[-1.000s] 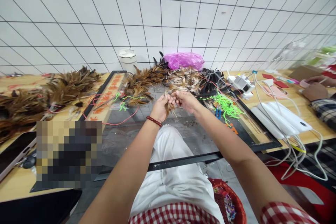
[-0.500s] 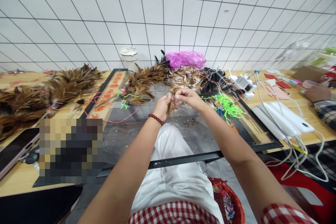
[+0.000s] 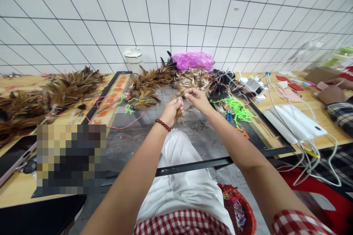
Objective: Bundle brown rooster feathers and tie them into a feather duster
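My left hand is closed around a small bunch of brown feathers, whose tips hang below the fingers. Close beside it, to the right and slightly higher, my right hand has thumb and fingertips pinched together at the quill ends; what they hold is too small to make out. Behind both hands lies a heap of loose brown and pale feathers. A thick strand of brown feathers stretches to the left of that heap, and bright green cords lie tangled to the right of my right hand.
A glass-topped black frame covers the table before me. A white lidded cup and pink plastic bag stand by the wall. Feather strands lie left; chargers and white power banks right. Another person's hand is far right.
My right hand has drawn slightly up from the left hand, opening a small gap. The left hand still grips the feathers. At far right, a second hand of the other person has appeared.
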A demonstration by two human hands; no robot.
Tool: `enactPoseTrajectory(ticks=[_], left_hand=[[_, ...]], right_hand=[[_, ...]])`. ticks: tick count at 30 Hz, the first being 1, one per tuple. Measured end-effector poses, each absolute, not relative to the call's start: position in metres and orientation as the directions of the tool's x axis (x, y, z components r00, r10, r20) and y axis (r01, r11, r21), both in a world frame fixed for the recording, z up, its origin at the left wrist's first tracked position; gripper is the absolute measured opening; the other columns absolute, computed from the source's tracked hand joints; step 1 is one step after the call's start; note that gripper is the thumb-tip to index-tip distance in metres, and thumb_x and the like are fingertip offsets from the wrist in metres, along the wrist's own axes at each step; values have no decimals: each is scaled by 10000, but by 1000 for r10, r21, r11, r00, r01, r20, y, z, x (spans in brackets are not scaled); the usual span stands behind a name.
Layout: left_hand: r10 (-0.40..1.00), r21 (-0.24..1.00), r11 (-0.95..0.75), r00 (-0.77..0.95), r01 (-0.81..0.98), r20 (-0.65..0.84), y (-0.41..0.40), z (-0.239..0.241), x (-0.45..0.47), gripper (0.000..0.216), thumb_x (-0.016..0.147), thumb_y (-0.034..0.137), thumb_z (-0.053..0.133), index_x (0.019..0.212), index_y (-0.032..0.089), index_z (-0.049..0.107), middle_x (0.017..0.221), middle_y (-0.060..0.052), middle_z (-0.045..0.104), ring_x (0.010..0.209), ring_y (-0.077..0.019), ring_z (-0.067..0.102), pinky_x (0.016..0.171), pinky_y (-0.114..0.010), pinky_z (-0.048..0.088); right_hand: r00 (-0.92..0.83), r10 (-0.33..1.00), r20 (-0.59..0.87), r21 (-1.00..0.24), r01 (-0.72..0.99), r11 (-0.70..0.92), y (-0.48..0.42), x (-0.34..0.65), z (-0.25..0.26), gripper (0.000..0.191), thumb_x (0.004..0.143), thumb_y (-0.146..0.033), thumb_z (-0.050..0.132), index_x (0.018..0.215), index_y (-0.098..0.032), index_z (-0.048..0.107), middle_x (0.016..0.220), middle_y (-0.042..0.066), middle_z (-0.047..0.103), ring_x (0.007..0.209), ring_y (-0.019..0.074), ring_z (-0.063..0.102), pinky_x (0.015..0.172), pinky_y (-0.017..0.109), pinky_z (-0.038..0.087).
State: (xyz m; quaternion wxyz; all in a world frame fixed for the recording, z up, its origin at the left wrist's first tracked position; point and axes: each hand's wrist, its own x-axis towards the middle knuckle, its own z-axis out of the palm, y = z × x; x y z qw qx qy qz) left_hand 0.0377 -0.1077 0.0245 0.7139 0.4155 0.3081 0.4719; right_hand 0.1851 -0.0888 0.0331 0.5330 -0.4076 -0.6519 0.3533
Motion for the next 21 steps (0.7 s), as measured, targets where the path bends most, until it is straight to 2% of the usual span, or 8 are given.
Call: enactPoseTrajectory(ticks=[2, 5, 8, 10, 13, 17, 21], left_hand=[[921, 878, 216, 388, -428, -38, -107, 23, 37, 189, 840, 234, 552, 686, 148, 485, 506, 45, 436, 426, -61, 436, 449, -177, 381], [892, 871, 253, 451, -421, -41, -107, 22, 37, 203, 831, 240, 558, 667, 146, 482, 505, 41, 422, 431, -63, 426, 459, -182, 376], [856, 861, 296, 515, -414, -47, -108, 21, 37, 203, 813, 223, 573, 648, 143, 485, 503, 35, 413, 434, -68, 424, 468, -193, 383], [839, 856, 313, 543, -412, -45, -109, 21, 37, 202, 799, 221, 591, 644, 142, 490, 506, 34, 408, 437, -69, 423, 470, -197, 386], [831, 850, 319, 554, -420, -39, -110, 22, 37, 166, 786, 231, 611, 682, 135, 525, 536, 23, 435, 459, -77, 449, 475, -201, 400], [829, 840, 325, 558, -433, -33, -111, 22, 38, 201, 781, 312, 627, 743, 130, 552, 577, 16, 455, 498, -90, 483, 496, -215, 425], [892, 868, 216, 452, -447, 11, -109, 19, 39, 235, 775, 305, 644, 673, 141, 510, 522, 48, 387, 454, -59, 413, 486, -186, 386]], right_hand=[[-144, 937, 319, -941, 66, 331, -88, 188, 34, 310, 738, -413, 648, 901, -149, 641, 737, -14, 583, 603, 77, 462, 591, 224, 397], [-335, 917, 214, -976, -27, 218, -92, 190, 37, 388, 722, -405, 681, 1008, -147, 643, 722, -17, 597, 615, 76, 496, 593, 216, 407], [-431, 879, 207, -978, -89, 187, -95, 189, 36, 379, 709, -403, 707, 980, -145, 649, 693, -13, 615, 654, 97, 554, 635, 233, 450], [-405, 883, 238, -971, -93, 220, -94, 187, 33, 323, 708, -417, 709, 852, -134, 653, 646, -12, 609, 619, 97, 556, 621, 236, 460], [-326, 909, 261, -965, -56, 257, -92, 184, 30, 336, 703, -460, 703, 723, -137, 612, 571, -23, 577, 540, 91, 536, 553, 225, 449], [-278, 930, 240, -970, -20, 244, -94, 179, 31, 370, 697, -508, 686, 706, -155, 578, 547, -34, 556, 496, 92, 520, 508, 224, 433], [-260, 926, 274, -950, 78, 303, -93, 180, 35, 304, 766, -454, 619, 743, -151, 610, 614, -9, 592, 575, 112, 543, 595, 253, 454]])
